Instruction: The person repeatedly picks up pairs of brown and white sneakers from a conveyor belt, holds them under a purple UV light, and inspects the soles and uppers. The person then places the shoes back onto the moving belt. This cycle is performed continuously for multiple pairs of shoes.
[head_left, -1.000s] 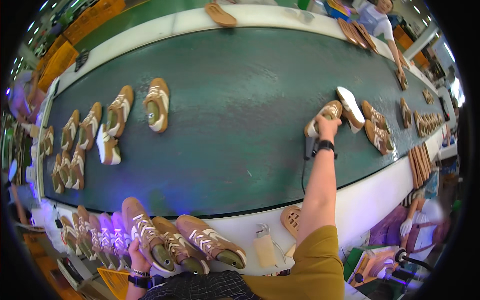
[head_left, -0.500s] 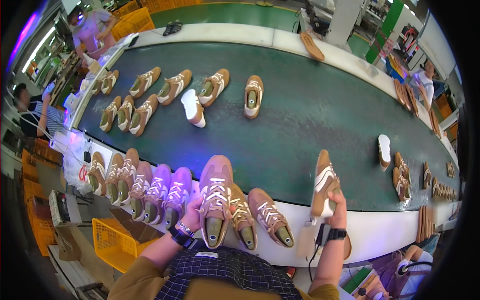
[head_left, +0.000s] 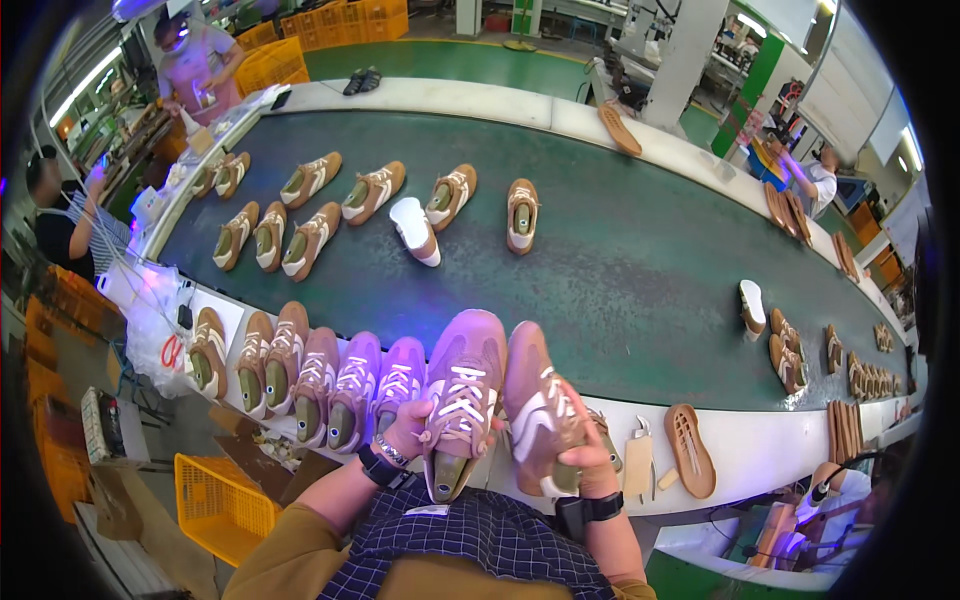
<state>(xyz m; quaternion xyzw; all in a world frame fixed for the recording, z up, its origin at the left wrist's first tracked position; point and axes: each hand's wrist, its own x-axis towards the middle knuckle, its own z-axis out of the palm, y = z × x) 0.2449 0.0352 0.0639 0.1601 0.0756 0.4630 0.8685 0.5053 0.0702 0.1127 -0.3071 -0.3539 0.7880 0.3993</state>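
Two shoes are in your hands, held close together just on your side of the belt [head_left: 600, 270]. Your left hand [head_left: 412, 428] has its grip closed on the side of the left shoe [head_left: 462, 395], toe pointing toward the belt. Your right hand [head_left: 585, 462] is wrapped around the heel end of the right shoe [head_left: 538, 405], which tilts onto its side. Both shoes hang over the white surface [head_left: 740, 445] along the belt's near edge, beside the row of shoes [head_left: 300, 370] parked there. The risk I see: the tilted right shoe could slip, since you hold only its heel. Your right fingers are mostly hidden under that shoe, and purple light washes out the colours.
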